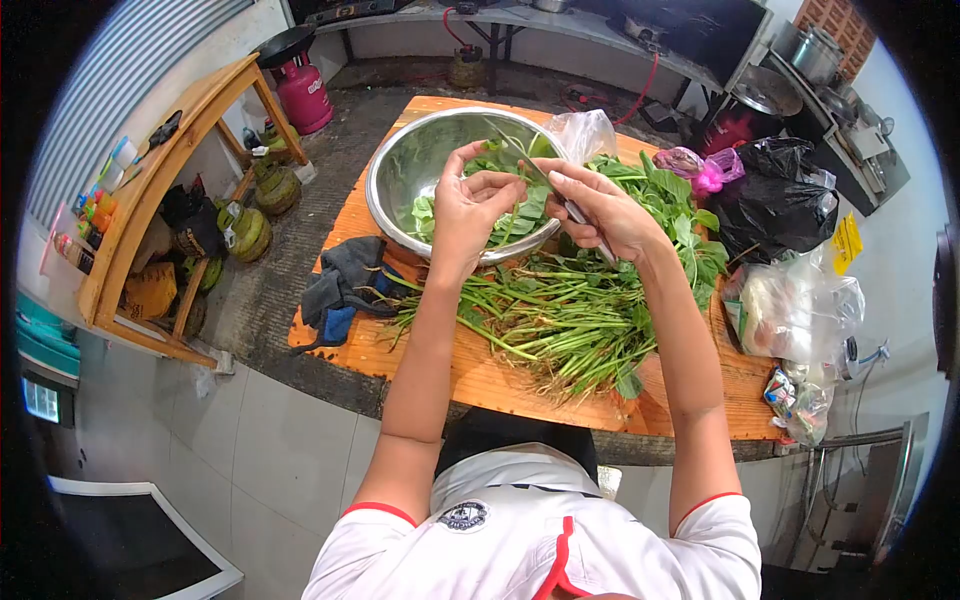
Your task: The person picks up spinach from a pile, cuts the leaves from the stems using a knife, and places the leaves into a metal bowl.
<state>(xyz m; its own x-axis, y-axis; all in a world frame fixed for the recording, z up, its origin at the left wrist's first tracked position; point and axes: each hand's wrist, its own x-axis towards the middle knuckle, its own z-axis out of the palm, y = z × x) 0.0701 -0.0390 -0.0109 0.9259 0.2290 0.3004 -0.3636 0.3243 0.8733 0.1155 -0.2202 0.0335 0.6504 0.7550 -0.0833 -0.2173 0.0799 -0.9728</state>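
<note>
My right hand (605, 208) is closed around the handle of a knife (577, 213), its blade pointing up and to the left. Close beside it, my left hand (470, 205) is closed with fingers and thumb pinched together on a leafy green stem (518, 207), partly hidden by the fingers. Both hands are over a large steel bowl (385, 185) with cut leaves (424, 214) inside. To the right of and in front of the bowl, a heap of leafy greens (570, 320) lies on the wooden table (480, 385), under my right forearm.
A dark cloth (345, 290) lies at the table's left. Along the right are a black plastic bag (775, 205), a pink bag (710, 172) and clear bags (800, 310). A wooden bench (165, 170) and gas cylinders (302, 97) stand at left.
</note>
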